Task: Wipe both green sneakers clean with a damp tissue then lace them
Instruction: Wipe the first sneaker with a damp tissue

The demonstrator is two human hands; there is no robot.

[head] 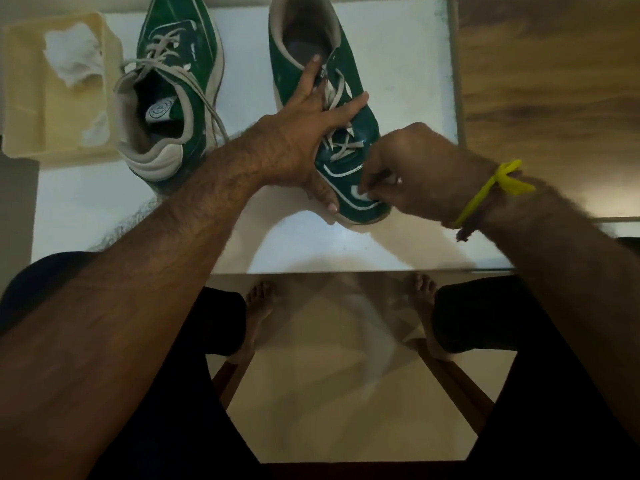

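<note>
Forearms first, since they fill most of my view, both reaching over my knees to the glass table (398, 57). My left hand (304, 133) is spread wide and flat over the right-side sneaker (311, 64), fingers splayed across the laces and thumb hooked round the toe edge, basically pinning it down so it doesn't skate around on the glass while I rub. My right hand (412, 171) is pinched closed on a small wad of tissue (367, 195), pressed against the white trim near the toe, which sits at the end closest to me. So I'd say I'm mid-wipe on this shoe, working the front end.

The other sneaker (166, 88) sits just to the left, flipped the opposite way, heel toward me, laces (204, 95) loose and trailing over its side. I can't really tell if it's been cleaned yet. Beside it there's a cream tray (31, 109) holding crumpled tissue (74, 58), parked within easy reach, I guess for fresh or used pieces.

Lacing comes later; both shoes look only partly threaded right now.
</note>
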